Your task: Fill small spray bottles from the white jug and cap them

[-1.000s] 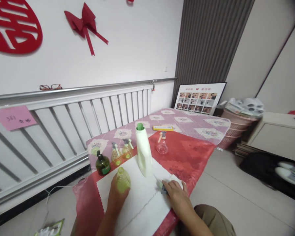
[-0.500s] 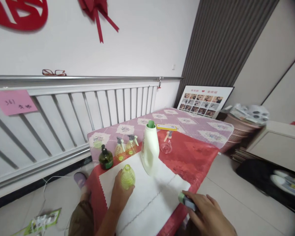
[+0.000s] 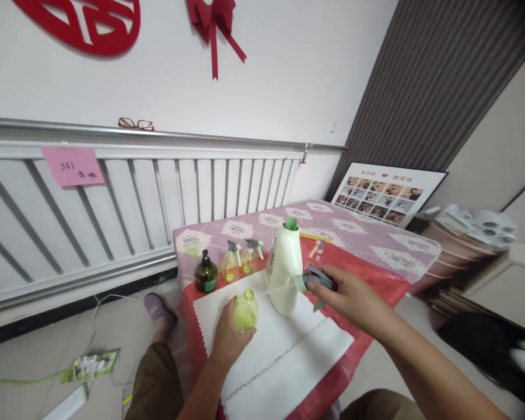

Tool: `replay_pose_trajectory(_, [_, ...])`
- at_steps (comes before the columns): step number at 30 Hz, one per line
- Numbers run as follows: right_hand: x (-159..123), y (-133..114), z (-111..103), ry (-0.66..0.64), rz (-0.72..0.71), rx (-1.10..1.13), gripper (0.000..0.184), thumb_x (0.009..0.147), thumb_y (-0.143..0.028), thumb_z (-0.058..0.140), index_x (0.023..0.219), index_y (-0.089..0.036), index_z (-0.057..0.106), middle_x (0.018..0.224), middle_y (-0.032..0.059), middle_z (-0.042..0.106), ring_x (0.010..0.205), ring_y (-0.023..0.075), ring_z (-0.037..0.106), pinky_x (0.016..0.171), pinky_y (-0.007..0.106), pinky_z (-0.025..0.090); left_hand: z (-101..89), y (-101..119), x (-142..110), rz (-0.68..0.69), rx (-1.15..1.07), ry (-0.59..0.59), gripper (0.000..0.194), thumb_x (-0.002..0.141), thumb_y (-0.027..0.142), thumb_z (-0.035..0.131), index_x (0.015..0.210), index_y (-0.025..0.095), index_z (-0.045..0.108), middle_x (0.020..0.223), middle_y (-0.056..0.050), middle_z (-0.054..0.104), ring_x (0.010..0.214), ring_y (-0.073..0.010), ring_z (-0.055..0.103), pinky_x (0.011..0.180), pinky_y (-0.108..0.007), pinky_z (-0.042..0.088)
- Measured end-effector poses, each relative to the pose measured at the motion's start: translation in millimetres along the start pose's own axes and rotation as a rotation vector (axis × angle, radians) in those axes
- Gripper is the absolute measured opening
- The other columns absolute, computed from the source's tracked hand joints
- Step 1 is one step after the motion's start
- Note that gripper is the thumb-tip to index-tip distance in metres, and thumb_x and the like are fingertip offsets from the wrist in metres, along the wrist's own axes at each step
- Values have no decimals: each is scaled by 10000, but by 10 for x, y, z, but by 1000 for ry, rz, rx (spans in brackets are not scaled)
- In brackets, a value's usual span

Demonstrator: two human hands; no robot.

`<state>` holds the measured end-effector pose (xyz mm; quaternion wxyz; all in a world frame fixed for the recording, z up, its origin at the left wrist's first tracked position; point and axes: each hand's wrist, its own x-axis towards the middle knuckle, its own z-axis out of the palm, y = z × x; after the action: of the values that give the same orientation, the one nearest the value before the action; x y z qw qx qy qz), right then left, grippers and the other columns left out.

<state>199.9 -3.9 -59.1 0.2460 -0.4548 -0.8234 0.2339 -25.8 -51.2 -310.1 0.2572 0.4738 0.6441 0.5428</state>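
My left hand (image 3: 225,338) is wrapped around a clear yellow-green ribbed bottle (image 3: 246,313) with an open neck, upright over the white cloth (image 3: 289,356). In my right hand (image 3: 350,294) is a grey and pale-green trigger spray head (image 3: 318,280). Its thin tube points left, toward the open bottle, and passes in front of a large pale-green jug (image 3: 285,262). That jug stands upright with a green piece in its mouth. Behind my left hand are a dark green pump bottle (image 3: 206,274) and two yellowish spray bottles, the nearer one (image 3: 230,265) beside the farther one (image 3: 249,259).
Behind my right hand, a clear spray bottle (image 3: 317,251) is partly hidden. A yellow-edged flat pack (image 3: 314,234) lies at the back. The red cloth (image 3: 363,262) covers part of the patterned table (image 3: 262,220). A radiator (image 3: 157,192) runs behind; cables and a power strip (image 3: 91,364) lie on the floor.
My right hand has brought the spray head from the lower right up and left, beside the jug, where its tube now shows. My left hand still holds the bottle. The view has shifted.
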Motion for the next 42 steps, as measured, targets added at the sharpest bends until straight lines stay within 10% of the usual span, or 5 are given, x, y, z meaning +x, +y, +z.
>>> replay_pose_trajectory(26, [851, -227, 843, -412, -114, -326, 107, 809, -254, 593, 833, -175, 662, 740, -3, 649, 701, 150, 586, 633, 222, 411, 4, -10, 11, 28, 19, -16, 896, 585, 243, 766, 1409, 244, 413, 1402, -102, 528, 1341, -304, 448, 1159, -402, 324])
replay_pose_trajectory(42, [908, -330, 926, -549, -198, -462, 101, 800, -270, 633, 843, -190, 678, 803, 12, 698, 717, 157, 613, 597, 217, 383, -20, 26, 11, 40, 53, -38, 883, 612, 234, 750, 1414, 179, 386, 1405, -146, 513, 1334, -318, 448, 1142, -434, 334])
